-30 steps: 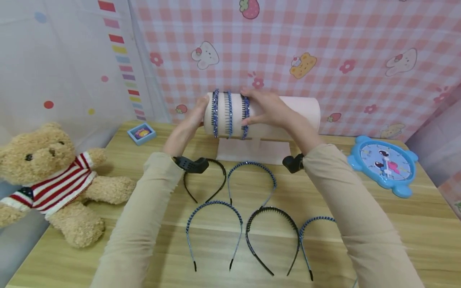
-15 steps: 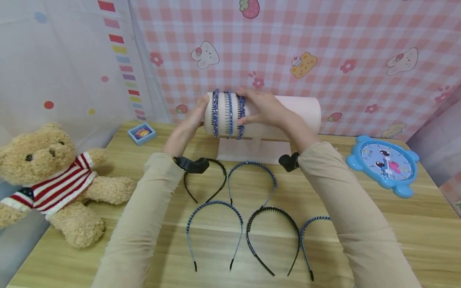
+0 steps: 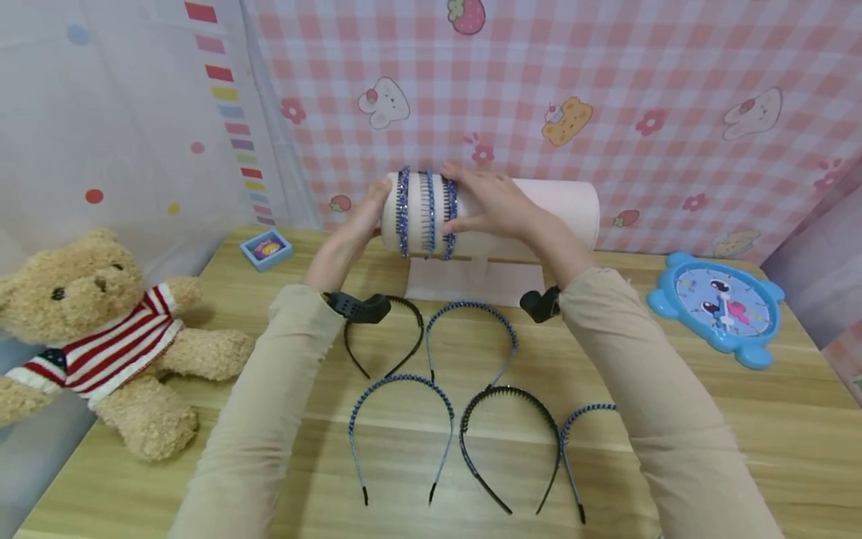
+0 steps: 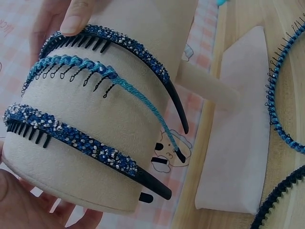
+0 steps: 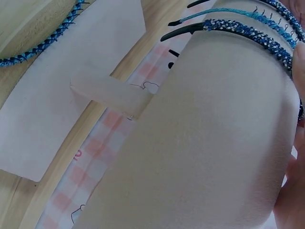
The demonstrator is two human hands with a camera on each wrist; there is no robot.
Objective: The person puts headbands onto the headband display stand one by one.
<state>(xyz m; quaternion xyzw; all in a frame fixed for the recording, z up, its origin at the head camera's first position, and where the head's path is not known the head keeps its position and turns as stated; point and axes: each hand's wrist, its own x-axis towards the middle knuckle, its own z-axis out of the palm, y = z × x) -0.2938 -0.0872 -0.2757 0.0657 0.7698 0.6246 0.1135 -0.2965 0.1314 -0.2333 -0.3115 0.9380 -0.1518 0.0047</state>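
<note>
A pale roll-shaped headband display stand (image 3: 559, 206) stands at the back of the table, in the middle of the head view. Three headbands sit over its left half. Leftmost is a glittery blue toothed one (image 4: 71, 138), then a thin braided blue one (image 4: 140, 95), then another glittery toothed headband (image 4: 138, 50). My left hand (image 3: 362, 218) grips the roll's left end, thumb on the near side and fingers reaching underneath. With thumb and fingers spread over the roll, my right hand (image 3: 498, 203) holds the third headband. Its thumb (image 4: 76, 19) rests on the band.
Several headbands lie on the wooden table, including a braided blue one (image 3: 402, 380), a black toothed one (image 3: 509, 391) and a plain black one (image 3: 420, 322). A teddy bear (image 3: 101, 337) sits left, beside a small blue box (image 3: 266, 249). At right lies a blue clock (image 3: 720, 307).
My right hand has slid the third headband a little left along the roll, closer to the braided one, then stays there. My left hand has kept its place.
</note>
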